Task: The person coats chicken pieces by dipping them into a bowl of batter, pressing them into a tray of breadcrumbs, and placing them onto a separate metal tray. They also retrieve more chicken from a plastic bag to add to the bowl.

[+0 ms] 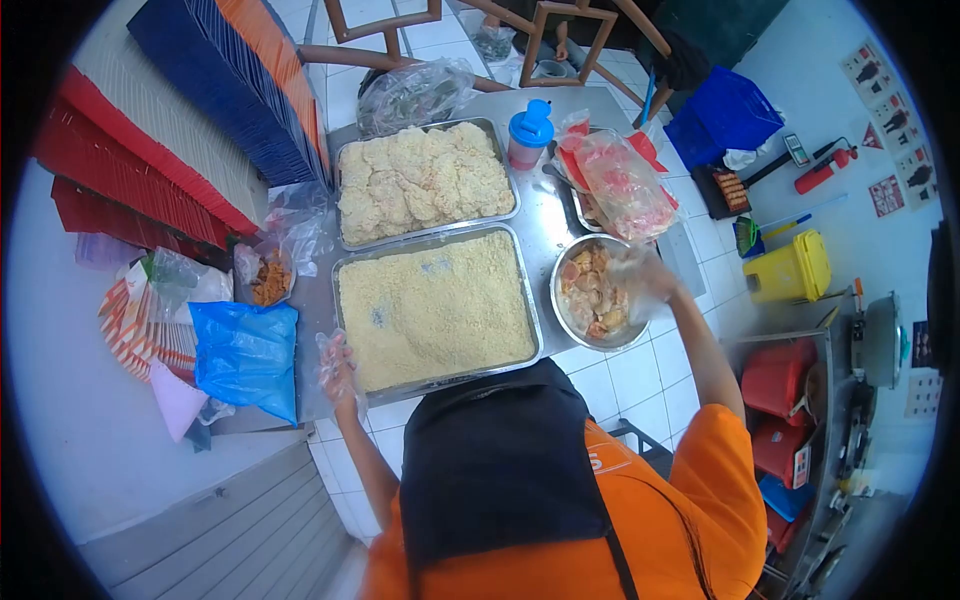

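Bowl [592, 292] at bench [540, 215] right edge, beside crumb tray [436, 308]; right hand [640, 275] inside, grip unclear. Left hand [336, 365] loosely open at tray's near-left corner.

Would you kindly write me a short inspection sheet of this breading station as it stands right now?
Surface: steel table, crowded with trays and bags.
Job's things: tray of breadcrumbs in front of the person; tray of breaded pieces behind it; metal bowl of raw pieces to the right.
Clutter: blue plastic bag, small bag of orange food, blue-lidded shaker, red-tinted bag, stacked folded cartons.
Hands: both in clear plastic gloves; left hand at the crumb tray's near corner, right hand over the bowl; what the fingers hold cannot be told.
Cables: nothing seen.
Surroundings: white tiled floor, yellow bin, blue crate, fire extinguisher.
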A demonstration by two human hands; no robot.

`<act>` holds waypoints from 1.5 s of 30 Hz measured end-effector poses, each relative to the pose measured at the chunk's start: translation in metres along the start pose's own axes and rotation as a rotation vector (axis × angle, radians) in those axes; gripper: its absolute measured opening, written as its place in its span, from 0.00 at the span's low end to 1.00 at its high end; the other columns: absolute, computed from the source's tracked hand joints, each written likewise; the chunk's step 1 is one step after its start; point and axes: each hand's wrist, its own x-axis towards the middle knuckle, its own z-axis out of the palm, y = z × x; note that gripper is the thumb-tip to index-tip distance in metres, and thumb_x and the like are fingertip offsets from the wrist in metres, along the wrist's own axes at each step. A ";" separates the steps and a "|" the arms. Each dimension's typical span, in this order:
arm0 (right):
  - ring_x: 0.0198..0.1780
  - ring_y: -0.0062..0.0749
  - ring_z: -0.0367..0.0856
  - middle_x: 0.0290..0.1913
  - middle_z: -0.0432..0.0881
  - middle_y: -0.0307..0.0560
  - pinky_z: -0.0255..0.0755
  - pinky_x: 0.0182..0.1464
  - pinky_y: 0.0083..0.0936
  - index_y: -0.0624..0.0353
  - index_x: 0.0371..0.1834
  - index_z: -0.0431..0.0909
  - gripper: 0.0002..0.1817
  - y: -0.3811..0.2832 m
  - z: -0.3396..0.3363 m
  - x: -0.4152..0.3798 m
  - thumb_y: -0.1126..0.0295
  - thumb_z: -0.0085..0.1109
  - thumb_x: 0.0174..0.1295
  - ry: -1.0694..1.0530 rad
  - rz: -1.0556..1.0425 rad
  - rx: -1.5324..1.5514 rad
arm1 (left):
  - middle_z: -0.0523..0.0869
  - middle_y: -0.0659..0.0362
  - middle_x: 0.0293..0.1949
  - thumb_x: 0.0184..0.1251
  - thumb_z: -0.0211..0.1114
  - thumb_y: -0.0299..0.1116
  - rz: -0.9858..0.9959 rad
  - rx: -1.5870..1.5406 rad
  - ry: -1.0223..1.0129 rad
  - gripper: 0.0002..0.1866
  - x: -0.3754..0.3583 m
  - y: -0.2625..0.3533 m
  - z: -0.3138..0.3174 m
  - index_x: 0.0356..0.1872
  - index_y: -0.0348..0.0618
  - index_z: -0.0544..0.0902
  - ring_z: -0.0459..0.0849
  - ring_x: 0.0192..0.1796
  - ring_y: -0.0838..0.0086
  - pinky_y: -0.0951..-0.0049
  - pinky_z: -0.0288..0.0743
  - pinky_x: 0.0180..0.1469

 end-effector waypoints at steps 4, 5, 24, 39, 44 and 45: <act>0.53 0.43 0.79 0.50 0.80 0.53 0.72 0.56 0.39 0.59 0.57 0.74 0.32 -0.014 0.074 -0.036 0.62 0.70 0.46 0.229 -0.256 -0.884 | 0.81 0.55 0.55 0.74 0.54 0.43 -0.054 -0.113 -0.139 0.21 -0.001 -0.011 0.006 0.62 0.46 0.74 0.80 0.44 0.74 0.75 0.75 0.43; 0.56 0.45 0.78 0.50 0.80 0.55 0.71 0.57 0.40 0.59 0.58 0.74 0.31 -0.016 0.086 -0.038 0.65 0.68 0.46 0.337 -0.322 -1.117 | 0.78 0.50 0.58 0.73 0.55 0.43 0.146 0.258 -0.119 0.23 -0.009 0.003 0.017 0.63 0.45 0.73 0.77 0.52 0.66 0.68 0.72 0.52; 0.38 0.31 0.83 0.43 0.84 0.45 0.78 0.43 0.32 0.62 0.51 0.79 0.20 0.016 0.006 0.016 0.70 0.66 0.53 0.037 0.304 0.098 | 0.55 0.47 0.75 0.70 0.51 0.48 0.606 1.276 -0.144 0.31 -0.022 0.018 0.080 0.72 0.52 0.63 0.52 0.75 0.48 0.56 0.47 0.76; 0.65 0.52 0.68 0.63 0.68 0.64 0.62 0.67 0.38 0.60 0.68 0.61 0.41 0.070 0.060 -0.023 0.61 0.65 0.49 0.078 -0.269 -1.112 | 0.63 0.49 0.71 0.63 0.60 0.49 0.641 1.083 -0.035 0.30 -0.014 -0.003 0.084 0.67 0.54 0.71 0.55 0.74 0.50 0.53 0.46 0.76; 0.51 0.48 0.81 0.49 0.81 0.58 0.73 0.54 0.41 0.60 0.58 0.74 0.26 0.078 0.060 -0.001 0.62 0.59 0.56 0.186 0.049 -0.835 | 0.63 0.48 0.71 0.62 0.61 0.49 0.639 1.114 0.016 0.32 -0.012 -0.002 0.085 0.68 0.54 0.70 0.56 0.74 0.49 0.54 0.47 0.75; 0.50 0.49 0.81 0.46 0.82 0.59 0.74 0.52 0.41 0.61 0.54 0.76 0.23 0.081 0.052 0.008 0.63 0.60 0.55 0.184 0.088 -0.892 | 0.64 0.47 0.70 0.62 0.60 0.49 0.648 1.117 -0.011 0.32 -0.012 -0.002 0.084 0.68 0.54 0.70 0.56 0.73 0.49 0.54 0.47 0.75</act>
